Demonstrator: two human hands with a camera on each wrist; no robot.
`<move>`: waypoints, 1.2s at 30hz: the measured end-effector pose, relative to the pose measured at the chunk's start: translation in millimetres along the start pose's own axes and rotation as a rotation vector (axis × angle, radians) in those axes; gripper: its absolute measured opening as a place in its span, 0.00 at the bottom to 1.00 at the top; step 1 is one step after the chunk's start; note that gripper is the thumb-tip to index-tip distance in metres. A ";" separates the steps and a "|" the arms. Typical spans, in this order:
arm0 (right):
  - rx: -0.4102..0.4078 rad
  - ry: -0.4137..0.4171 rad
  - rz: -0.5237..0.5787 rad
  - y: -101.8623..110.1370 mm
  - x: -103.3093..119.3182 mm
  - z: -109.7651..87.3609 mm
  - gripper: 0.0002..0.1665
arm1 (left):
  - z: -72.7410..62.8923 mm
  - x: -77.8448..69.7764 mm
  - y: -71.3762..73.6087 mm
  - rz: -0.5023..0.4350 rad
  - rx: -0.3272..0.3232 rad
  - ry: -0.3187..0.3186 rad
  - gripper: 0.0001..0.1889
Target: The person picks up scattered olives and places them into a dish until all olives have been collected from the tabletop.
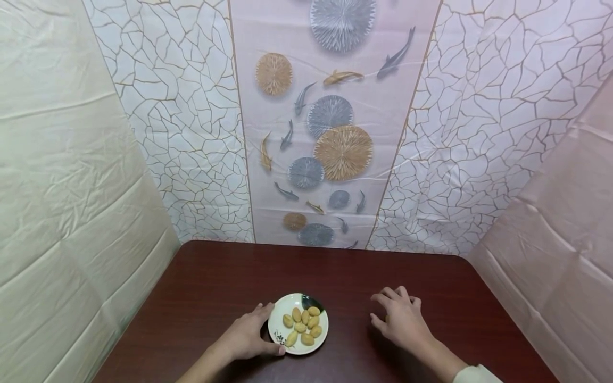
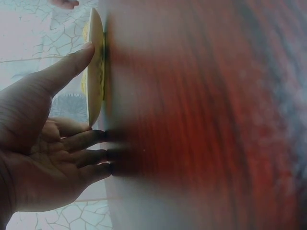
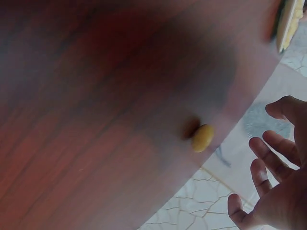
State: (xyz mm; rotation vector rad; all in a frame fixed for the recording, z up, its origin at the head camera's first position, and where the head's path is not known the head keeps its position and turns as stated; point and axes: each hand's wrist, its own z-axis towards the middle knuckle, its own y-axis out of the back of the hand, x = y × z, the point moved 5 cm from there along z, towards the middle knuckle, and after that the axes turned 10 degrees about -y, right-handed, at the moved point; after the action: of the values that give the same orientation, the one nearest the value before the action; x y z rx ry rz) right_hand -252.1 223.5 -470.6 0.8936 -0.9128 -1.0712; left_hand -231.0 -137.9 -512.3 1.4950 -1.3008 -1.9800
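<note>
A round white plate [image 1: 282, 317] with a dark green patch and a small black pattern holds several yellow-brown oval pieces [image 1: 300, 327], like olives or small fruits. At its left side my left hand [image 1: 250, 334] rests with spread, fairly straight fingers; thumb and index fingertips are right at the rim. In the left wrist view the other fingertips reach down to the table. My right hand [image 1: 401, 318] hovers right of the plate, fingers loosely bent and apart. Beneath it a single yellow-brown oval piece [image 3: 202, 138] lies on the table, apart from the fingers in the right wrist view.
The dark red-brown table [image 1: 230, 276] has rounded far corners. Behind it hangs a patterned cloth [image 1: 306, 207] with fish and round motifs. Plain pale cloth [image 1: 86, 213] drapes the left side, and another pale cloth [image 1: 551, 239] the right.
</note>
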 end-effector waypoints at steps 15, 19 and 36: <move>0.079 -0.062 -0.028 -11.9 -27.3 -6.1 0.20 | -0.4 1.0 -1.2 0.001 0.008 0.005 0.62; 0.102 -0.074 -0.035 -16.8 -32.5 -8.1 0.18 | -0.2 0.3 -0.7 0.001 0.005 0.002 0.62; 0.142 -0.080 -0.037 -20.9 -40.7 -11.7 0.16 | 0.3 2.5 -1.7 -0.002 0.004 0.003 0.62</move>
State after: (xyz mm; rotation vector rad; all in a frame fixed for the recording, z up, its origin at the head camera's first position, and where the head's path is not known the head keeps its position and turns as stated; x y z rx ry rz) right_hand -256.8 259.5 -500.8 0.9933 -1.0531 -1.0902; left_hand -231.9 -138.7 -515.1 1.5003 -1.3039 -1.9769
